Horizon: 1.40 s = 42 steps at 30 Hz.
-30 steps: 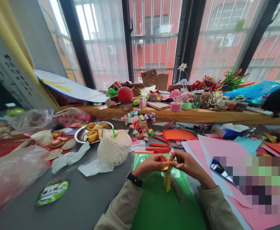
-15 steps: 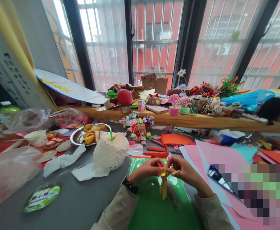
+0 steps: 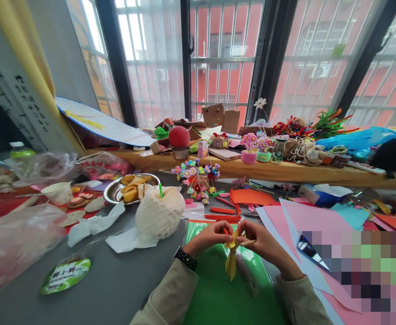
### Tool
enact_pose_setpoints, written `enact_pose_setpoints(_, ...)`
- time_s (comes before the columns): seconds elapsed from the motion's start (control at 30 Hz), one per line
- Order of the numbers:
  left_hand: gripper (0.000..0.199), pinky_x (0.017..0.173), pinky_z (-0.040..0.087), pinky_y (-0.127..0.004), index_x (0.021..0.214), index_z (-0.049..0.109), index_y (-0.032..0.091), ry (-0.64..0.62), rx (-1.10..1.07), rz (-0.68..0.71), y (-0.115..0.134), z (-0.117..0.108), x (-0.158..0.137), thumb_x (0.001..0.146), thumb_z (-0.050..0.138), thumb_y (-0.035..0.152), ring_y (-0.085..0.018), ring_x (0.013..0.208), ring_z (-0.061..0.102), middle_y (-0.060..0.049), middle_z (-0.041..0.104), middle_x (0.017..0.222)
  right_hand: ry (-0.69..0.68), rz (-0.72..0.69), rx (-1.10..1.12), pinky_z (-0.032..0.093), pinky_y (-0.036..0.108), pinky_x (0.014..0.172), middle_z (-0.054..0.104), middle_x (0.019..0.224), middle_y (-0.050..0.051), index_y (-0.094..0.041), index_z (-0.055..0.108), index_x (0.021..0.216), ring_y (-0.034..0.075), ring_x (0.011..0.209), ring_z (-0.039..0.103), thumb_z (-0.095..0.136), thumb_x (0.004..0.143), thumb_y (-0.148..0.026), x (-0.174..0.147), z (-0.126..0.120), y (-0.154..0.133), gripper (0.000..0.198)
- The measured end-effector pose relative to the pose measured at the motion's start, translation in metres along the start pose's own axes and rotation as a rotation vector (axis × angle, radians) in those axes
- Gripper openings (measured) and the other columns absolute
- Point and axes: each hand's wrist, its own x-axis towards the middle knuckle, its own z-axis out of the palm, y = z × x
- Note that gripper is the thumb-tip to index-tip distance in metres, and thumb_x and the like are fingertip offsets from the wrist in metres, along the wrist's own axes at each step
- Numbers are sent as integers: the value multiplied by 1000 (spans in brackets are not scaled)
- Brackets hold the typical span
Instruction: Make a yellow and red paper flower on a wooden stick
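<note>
Over a green plastic folder [image 3: 209, 289], my two hands meet at a yellow folded-paper piece [image 3: 231, 267], whose pleated lower part hangs down and fans out. My left hand [image 3: 209, 238] pinches its top from the left, with a bit of orange-red showing at the fingertips. From the other side, my right hand [image 3: 264, 243] is closed on the same piece, thumb and forefinger together. Its fingers partly cover the upper folds. Just right of the yellow paper, a pale tube [image 3: 247, 274] lies on the folder, looking blurred under the shine.
A coconut in a white net [image 3: 160, 214] with a green straw stands left, before a metal dish [image 3: 108, 192] of banana peels. Behind the folder are orange paper strips [image 3: 222, 211] and a colourful flower bunch [image 3: 198, 178]. Pink paper sheets [image 3: 309, 221] and a phone [image 3: 313, 253] lie right.
The view has shifted slightly, so the scene sits a little further right. Both hands keep their pinch on the yellow paper; the light stick by my right fingers shows less now.
</note>
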Motion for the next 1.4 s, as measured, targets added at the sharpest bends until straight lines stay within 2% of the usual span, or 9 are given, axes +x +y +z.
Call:
enact_pose_setpoints(0.3,26,57,30,-19,77,50,14,0,40,39,-3,-6,1,60,61,31,-7,64,43,2,48,72,-1,-5,1,20,19,41,34,50,-7,-17,45,69,6,46,27,54,66,-31,6,4,-1,17)
enact_pose_setpoints(0.5,24,55,30,-18,75,49,14,2,33,102,-6,-7,4,61,61,29,-6,61,41,3,46,70,-8,9,12,19,18,40,34,50,-7,-17,42,67,6,45,27,57,64,-30,8,5,-2,20)
enact_pose_setpoints(0.63,25,56,31,-18,75,48,14,24,49,98,-7,-7,5,60,61,30,-7,63,42,3,46,71,15,6,-11,21,18,40,37,52,-6,-17,42,65,5,46,30,56,64,-25,9,5,-6,16)
enact_pose_setpoints(1.03,26,56,33,-19,74,52,13,28,190,102,-12,-19,9,60,61,33,-7,63,44,2,49,72,-3,-20,-82,23,19,42,47,61,-3,-16,46,66,6,48,32,57,62,-25,13,4,-4,14)
enact_pose_setpoints(1.4,31,56,37,-21,76,52,13,-18,126,20,-19,-24,12,56,63,34,-7,59,48,1,51,71,-45,1,-114,25,18,43,51,62,-2,-15,51,68,6,49,35,57,62,-29,16,3,1,16)
